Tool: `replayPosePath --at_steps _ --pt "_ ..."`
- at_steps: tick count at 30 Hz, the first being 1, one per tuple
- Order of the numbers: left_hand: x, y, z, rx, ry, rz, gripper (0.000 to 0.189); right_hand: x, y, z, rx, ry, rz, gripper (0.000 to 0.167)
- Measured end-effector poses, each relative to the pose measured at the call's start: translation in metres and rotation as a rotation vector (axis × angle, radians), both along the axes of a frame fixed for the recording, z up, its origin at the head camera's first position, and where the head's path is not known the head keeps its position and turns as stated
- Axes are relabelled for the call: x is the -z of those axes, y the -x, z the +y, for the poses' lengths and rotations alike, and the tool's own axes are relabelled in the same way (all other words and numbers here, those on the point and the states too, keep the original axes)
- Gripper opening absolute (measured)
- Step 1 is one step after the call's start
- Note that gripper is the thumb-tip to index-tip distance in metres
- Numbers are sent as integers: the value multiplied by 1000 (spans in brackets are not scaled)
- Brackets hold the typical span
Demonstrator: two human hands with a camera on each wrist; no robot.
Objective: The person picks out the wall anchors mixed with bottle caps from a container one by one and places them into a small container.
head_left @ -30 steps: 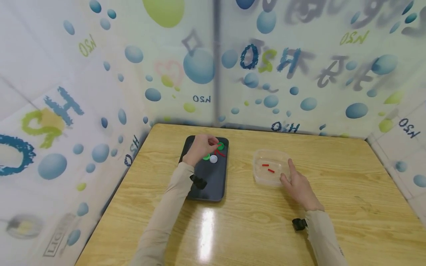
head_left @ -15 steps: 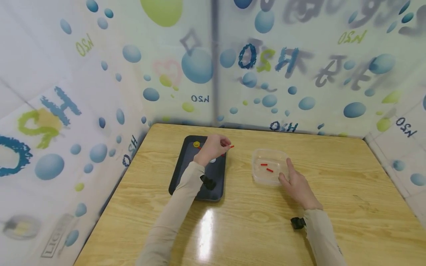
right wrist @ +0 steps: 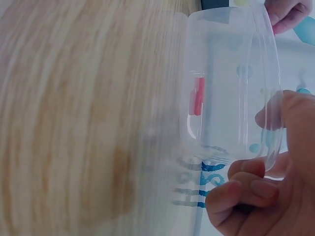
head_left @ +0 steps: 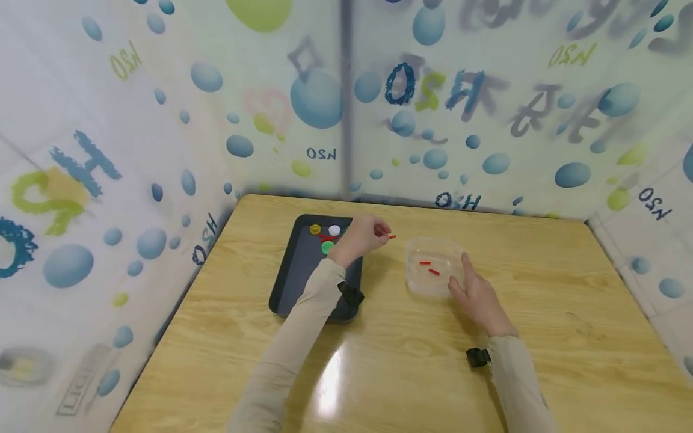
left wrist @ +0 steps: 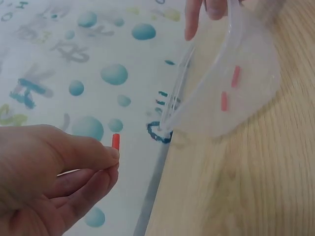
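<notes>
One red stick [left wrist: 115,141] pinched in left hand [head_left: 361,239], clear container [head_left: 421,281] nearby, held by right hand [head_left: 479,300]

The sleeved left forearm [head_left: 295,343] is slanting forward and rightward, its hand [head_left: 360,239] pinching between thumb [left wrist: 88,152] and fingers [left wrist: 93,191] bending beneath. The sleeved right forearm [head_left: 520,385] is angling forward and leftward, the right hand [head_left: 480,302] gripping between thumb [head_left: 456,288] and fingers [head_left: 468,270].

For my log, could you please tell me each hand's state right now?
Left hand: closed, pinching a red stick.
Right hand: closed, holding the clear container.
</notes>
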State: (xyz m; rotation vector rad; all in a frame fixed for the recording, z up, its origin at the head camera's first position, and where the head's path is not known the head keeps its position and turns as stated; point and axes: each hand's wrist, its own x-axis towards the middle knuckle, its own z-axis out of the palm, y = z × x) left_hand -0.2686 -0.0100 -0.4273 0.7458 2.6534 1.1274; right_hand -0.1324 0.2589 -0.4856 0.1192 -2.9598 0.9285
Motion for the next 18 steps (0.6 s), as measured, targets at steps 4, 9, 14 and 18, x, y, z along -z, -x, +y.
replayPosePath --at_steps 4,9,14,18 --pt "-5 -2 13 22 -7 -4 14 -1 2 -1 -10 20 27 73" --pt "-8 -6 30 82 0 -3 13 -3 2 -5 -1 49 10 73" --pt "-3 -11 51 142 25 1 12 -4 2 -4 16 29 2 73" --pt "1 -14 66 165 60 9 13 -4 2 -2 15 11 7 72"
